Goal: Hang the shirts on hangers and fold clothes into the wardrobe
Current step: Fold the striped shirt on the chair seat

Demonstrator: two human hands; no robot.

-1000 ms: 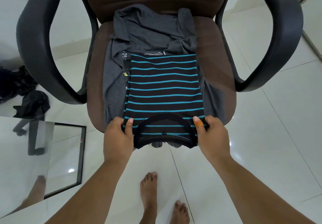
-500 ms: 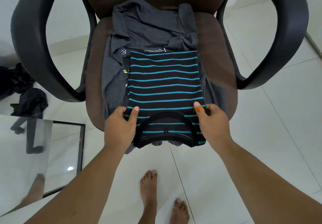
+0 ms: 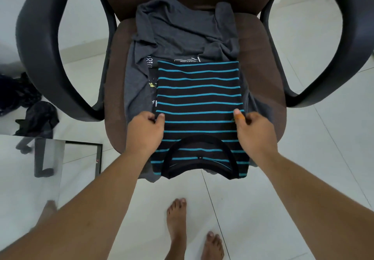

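A black shirt with thin blue stripes (image 3: 199,98) lies folded into a narrow rectangle on the chair seat, its round collar hanging over the front edge. My left hand (image 3: 145,133) pinches the shirt's left side edge about halfway up. My right hand (image 3: 255,132) pinches the right side edge at the same height, thumb on top. Under the striped shirt lies a rumpled dark grey shirt (image 3: 182,31) spread over the seat, with small printed marks showing at its left.
The brown office chair (image 3: 263,65) has curved black armrests on both sides. A glass-topped table (image 3: 30,178) stands at the lower left. Dark clothes (image 3: 38,118) lie on the white tiled floor to the left. My bare feet stand below the seat.
Both hands slid up the shirt's side edges from the collar corners toward the middle. The view moved closer to the chair.
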